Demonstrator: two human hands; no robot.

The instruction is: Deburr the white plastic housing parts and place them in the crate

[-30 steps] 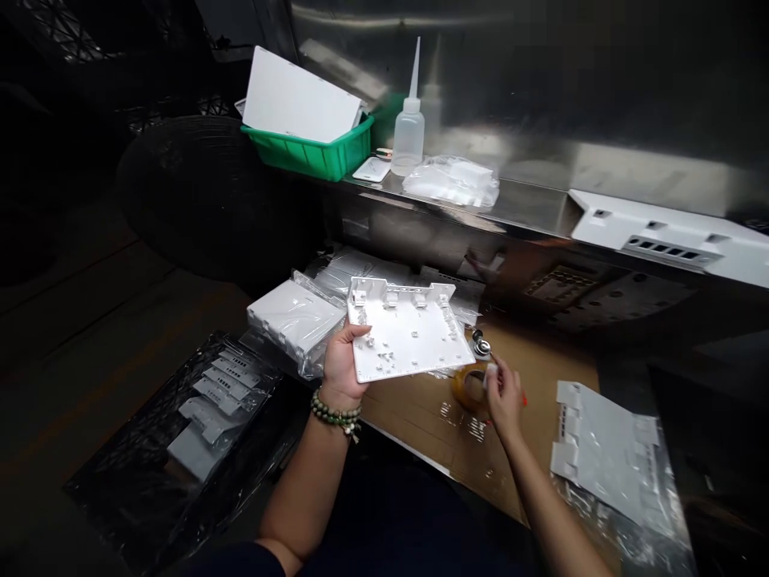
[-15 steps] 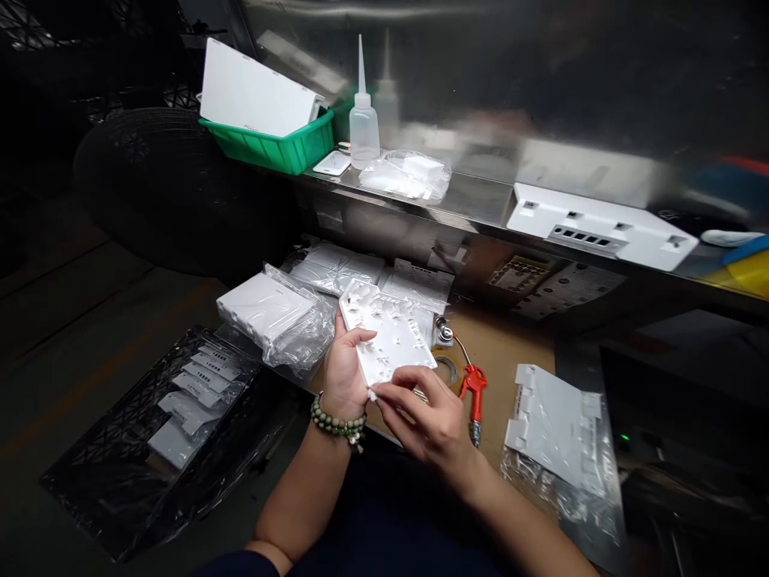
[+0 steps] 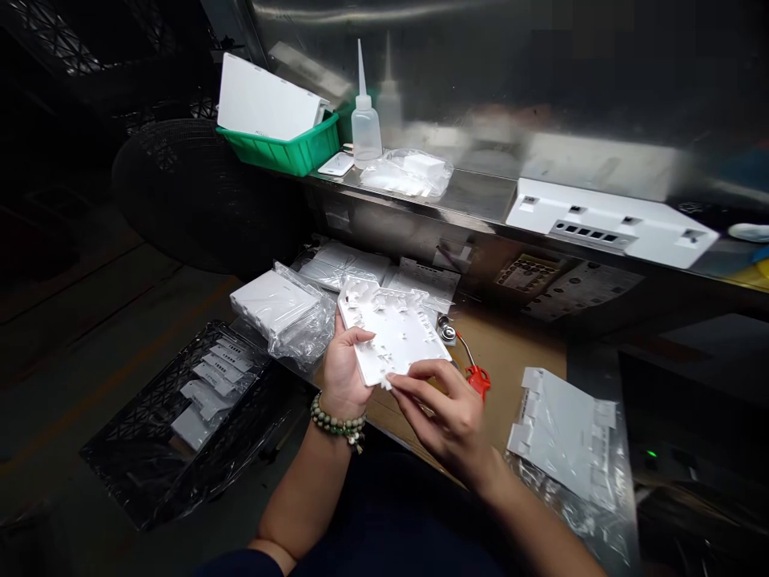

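The panel point(image 3: 404, 327) lies at frame center, long axis running left to right. Your left hand point(image 3: 347, 365) grips its left edge; your right hand point(image 3: 452, 410), nearer the lower edge, pinches a small white bit point(image 3: 385, 385) there. Smooth white plastic, apparently rigid; inner face studded with moulded clips.

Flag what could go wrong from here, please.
The white panel is held up by the left hand at one side, so pressing its near edge might tilt it.
The small white piece is pinched between the fingertips of the right hand and could slip.
The red-handled tool lies beyond that hand and might get bumped.
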